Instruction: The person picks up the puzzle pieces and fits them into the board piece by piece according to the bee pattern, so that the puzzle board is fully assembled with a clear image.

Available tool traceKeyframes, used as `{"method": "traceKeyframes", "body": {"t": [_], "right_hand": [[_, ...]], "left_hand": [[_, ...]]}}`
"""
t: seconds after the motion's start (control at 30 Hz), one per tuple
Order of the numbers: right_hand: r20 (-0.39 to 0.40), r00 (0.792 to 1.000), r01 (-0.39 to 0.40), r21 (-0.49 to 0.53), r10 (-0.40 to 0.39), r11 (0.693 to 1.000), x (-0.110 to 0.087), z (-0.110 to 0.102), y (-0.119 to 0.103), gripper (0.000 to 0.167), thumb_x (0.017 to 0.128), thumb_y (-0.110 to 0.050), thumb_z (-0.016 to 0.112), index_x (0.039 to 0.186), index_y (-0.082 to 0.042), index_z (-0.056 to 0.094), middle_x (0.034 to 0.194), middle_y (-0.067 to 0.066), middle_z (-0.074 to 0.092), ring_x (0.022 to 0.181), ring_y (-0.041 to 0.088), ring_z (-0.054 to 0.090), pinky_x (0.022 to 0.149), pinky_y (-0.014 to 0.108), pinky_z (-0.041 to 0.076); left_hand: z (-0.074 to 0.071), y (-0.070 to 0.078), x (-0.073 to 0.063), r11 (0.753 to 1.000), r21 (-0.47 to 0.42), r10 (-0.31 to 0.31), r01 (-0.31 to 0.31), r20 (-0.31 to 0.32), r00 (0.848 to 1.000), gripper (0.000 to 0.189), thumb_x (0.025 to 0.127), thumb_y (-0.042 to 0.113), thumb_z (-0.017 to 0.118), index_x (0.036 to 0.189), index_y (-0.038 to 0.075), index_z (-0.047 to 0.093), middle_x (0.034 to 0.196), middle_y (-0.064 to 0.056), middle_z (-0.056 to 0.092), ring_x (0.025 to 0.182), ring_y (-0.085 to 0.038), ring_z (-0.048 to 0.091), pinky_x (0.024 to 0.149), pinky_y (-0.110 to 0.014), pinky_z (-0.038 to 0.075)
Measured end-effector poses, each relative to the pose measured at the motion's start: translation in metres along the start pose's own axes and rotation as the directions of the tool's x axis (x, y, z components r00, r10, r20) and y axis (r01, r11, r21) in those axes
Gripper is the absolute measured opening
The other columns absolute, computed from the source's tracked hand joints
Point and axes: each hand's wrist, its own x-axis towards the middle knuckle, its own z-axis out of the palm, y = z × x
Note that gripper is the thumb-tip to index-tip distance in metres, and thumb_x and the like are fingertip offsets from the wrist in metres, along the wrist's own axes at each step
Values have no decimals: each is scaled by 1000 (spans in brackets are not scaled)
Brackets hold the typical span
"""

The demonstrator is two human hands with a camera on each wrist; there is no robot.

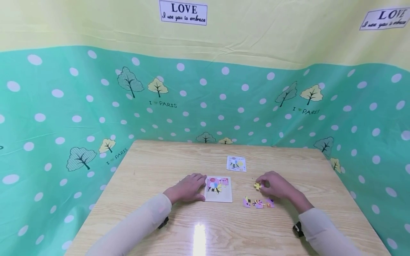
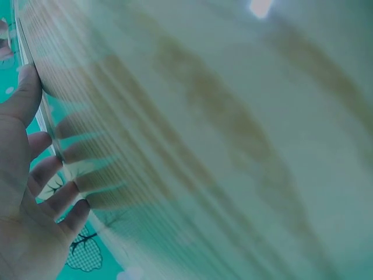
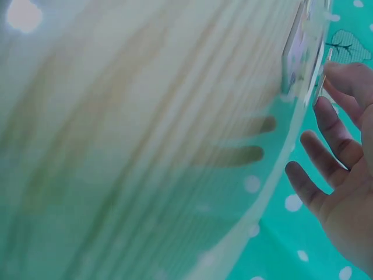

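A square puzzle board (image 1: 218, 197) with a white frame lies on the table, its upper part filled with a bee picture. At its left edge rests my left hand (image 1: 188, 187), fingers loosely extended and thumb near the lower corner. My right hand (image 1: 276, 184) pinches a yellow puzzle piece (image 1: 257, 186) between thumb and fingertip, to the right of the board. In the right wrist view the puzzle piece (image 3: 320, 87) appears as a thin edge, with the other fingers spread. Several loose pink puzzle pieces (image 1: 258, 203) lie just below the right hand.
A small picture card (image 1: 236, 164) with the bee design lies behind the board. The wooden table (image 1: 160, 160) is bordered at the back and sides by a green dotted cloth (image 1: 192, 117). A bright light reflection shows at the front of the tabletop.
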Motion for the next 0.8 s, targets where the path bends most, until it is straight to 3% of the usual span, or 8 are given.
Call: {"method": "traceKeyframes", "body": {"t": [0.57, 0.8], "right_hand": [[38, 999, 14, 57, -17, 998, 27, 15, -37, 27, 87, -22, 80, 114, -20, 76, 98, -13, 69, 102, 12, 59, 94, 40, 55], [52, 995, 80, 51, -83, 996, 39, 21, -54, 26, 87, -19, 77, 113, -19, 77, 99, -12, 71, 101, 12, 60, 96, 42, 55]], "left_hand": [[-5, 3, -1, 1000, -16, -11, 11, 17, 1000, 69, 89, 61, 67, 136, 12, 59, 157, -14, 46, 145, -35, 44, 118, -53, 41], [-3, 2, -1, 1000, -7, -5, 5, 14, 1000, 71, 89, 60, 68, 138, 11, 58, 156, -15, 47, 144, -35, 45, 118, -52, 42]]}}
